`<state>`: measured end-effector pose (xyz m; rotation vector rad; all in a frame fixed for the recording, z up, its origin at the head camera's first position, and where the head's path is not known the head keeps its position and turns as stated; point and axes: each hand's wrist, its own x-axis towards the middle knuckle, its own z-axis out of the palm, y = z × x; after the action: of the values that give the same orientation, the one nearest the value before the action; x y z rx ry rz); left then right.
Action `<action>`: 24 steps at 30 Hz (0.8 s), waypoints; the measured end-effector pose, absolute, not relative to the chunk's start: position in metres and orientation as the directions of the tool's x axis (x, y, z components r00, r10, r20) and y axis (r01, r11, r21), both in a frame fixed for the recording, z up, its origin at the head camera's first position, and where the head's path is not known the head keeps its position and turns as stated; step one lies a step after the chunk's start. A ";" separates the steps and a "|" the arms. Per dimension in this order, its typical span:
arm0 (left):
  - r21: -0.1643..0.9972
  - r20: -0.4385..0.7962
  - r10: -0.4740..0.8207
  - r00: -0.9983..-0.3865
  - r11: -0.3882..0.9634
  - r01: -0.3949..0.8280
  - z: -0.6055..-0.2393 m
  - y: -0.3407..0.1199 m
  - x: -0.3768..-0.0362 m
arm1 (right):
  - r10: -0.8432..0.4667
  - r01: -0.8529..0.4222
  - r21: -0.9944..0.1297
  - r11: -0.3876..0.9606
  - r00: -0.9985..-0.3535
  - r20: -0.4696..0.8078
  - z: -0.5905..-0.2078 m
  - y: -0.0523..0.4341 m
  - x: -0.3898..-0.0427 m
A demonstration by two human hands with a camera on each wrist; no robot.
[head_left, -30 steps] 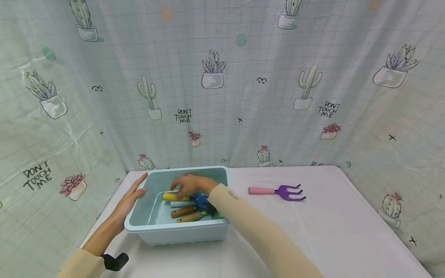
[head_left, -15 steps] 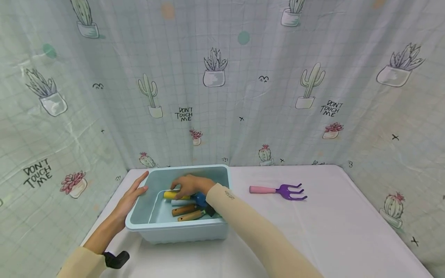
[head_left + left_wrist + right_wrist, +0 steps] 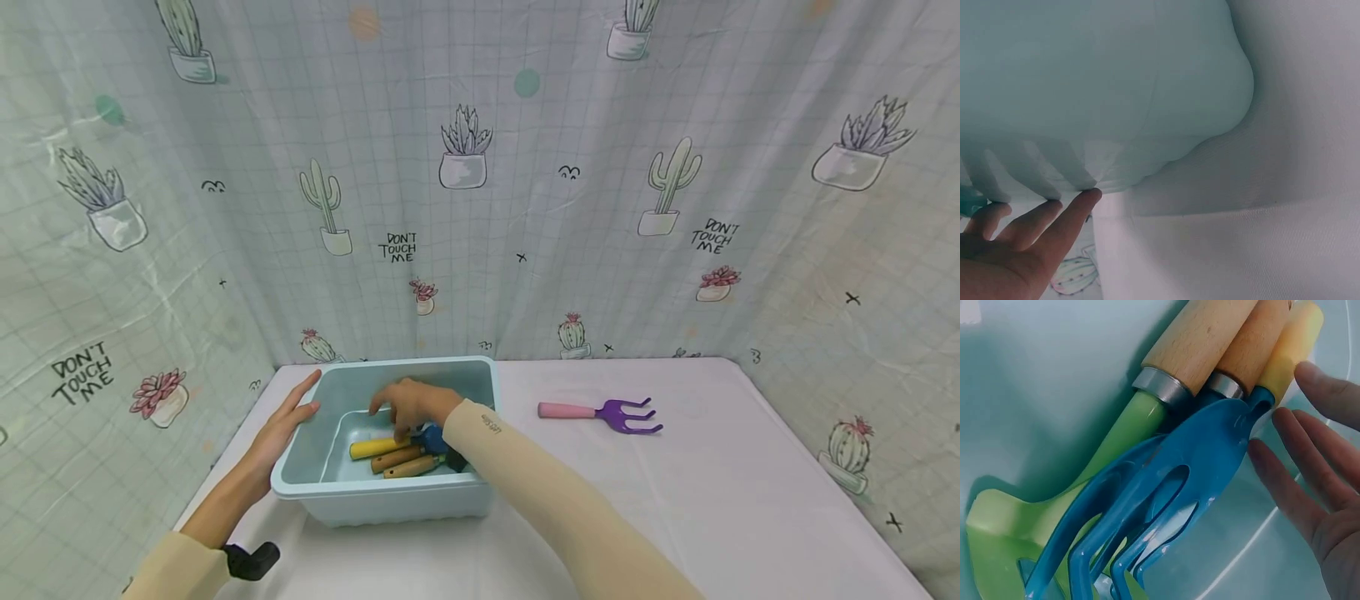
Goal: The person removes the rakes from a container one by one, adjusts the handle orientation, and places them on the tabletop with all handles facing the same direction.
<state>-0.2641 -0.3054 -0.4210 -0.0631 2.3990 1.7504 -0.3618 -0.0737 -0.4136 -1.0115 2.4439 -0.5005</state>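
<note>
My left hand point(image 3: 281, 429) rests against the left side of a pale blue plastic bin point(image 3: 390, 507), fingers fairly straight along its outside in the left wrist view. Inside the bin is my right hand point(image 3: 412, 402). Its fingers touch the side of a blue hand rake point(image 3: 1210, 444) with a yellow handle point(image 3: 371, 449), and the thumb lies by that handle, not wrapped round it. Beside the rake are two wooden handles, an upper one point(image 3: 396, 459) and a lower one point(image 3: 412, 467). The lower joins a green tool point(image 3: 1016, 519). In the head view my forearm partly hides the tool heads.
A purple hand rake point(image 3: 618, 415) with a pink handle lies on the white table point(image 3: 720, 500), right of the bin. A cactus-print curtain point(image 3: 480, 225) hangs behind the table and at both sides.
The yellow-handled rake has shifted toward the near side of the bin, and the pale handle beneath it no longer shows. My right fingers have loosened from it. The left hand stays put.
</note>
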 end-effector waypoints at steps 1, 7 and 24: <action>0.941 -0.164 0.067 -0.984 0.310 -0.136 -0.421 -0.306 -0.264 | -0.731 -0.571 -0.480 0.666 -0.629 -0.267 -0.414 -0.074 -0.361; 0.943 -0.166 0.074 -0.983 0.305 -0.137 -0.421 -0.305 -0.263 | -0.751 -0.616 -0.440 0.654 -0.597 -0.281 -0.415 -0.076 -0.359; 0.936 -0.154 0.072 -0.985 0.331 -0.122 -0.422 -0.305 -0.261 | -0.786 -0.700 -0.357 0.618 -0.544 -0.294 -0.417 -0.075 -0.355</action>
<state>-0.2612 -0.3048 -0.4223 -0.0467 2.4216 1.7254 -0.3555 -0.0751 -0.4170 -1.1789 2.4195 -0.2745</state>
